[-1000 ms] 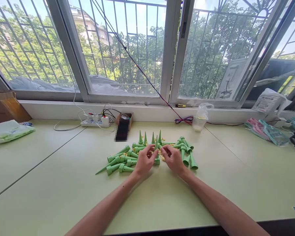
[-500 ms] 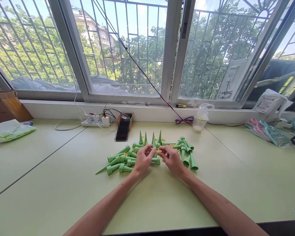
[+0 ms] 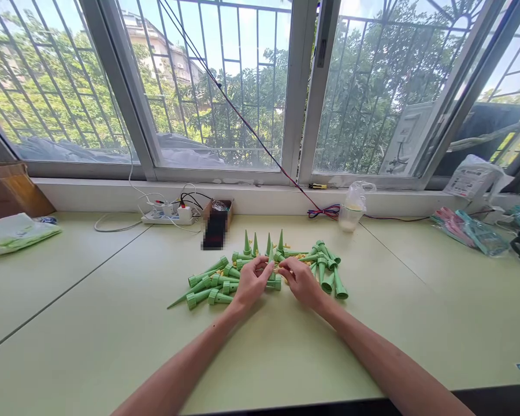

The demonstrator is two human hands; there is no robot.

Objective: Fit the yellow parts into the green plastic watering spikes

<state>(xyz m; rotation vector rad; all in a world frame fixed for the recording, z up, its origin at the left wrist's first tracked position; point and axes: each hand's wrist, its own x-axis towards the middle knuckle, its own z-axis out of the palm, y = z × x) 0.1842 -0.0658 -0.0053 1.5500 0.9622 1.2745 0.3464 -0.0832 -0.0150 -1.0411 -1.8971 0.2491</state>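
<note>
My left hand (image 3: 252,283) is closed around a green plastic plant-watering spike (image 3: 271,254), its point upward. Close on the right, my right hand (image 3: 302,282) pinches a small yellow piece (image 3: 279,267), mostly hidden by the fingertips, against or very near the spike's side. Left of the hands lie several green capped spikes (image 3: 220,297) in a loose pile. On the right, more green spikes (image 3: 340,286) lie with open ends toward me. Several spikes (image 3: 247,242) stand point up behind my hands, with small yellow pieces (image 3: 301,255) scattered among them.
Along the back of the pale green table (image 3: 112,346) stand a power strip (image 3: 169,217), a small cardboard box (image 3: 226,211) and a plastic cup (image 3: 350,216) with a bag. Plastic packages (image 3: 472,231) lie at the right, a tissue pack (image 3: 21,234) at the left.
My right fingertips have moved slightly left toward the green spike, and less of the yellow piece shows. My left hand keeps its hold; the view has shifted slightly.
</note>
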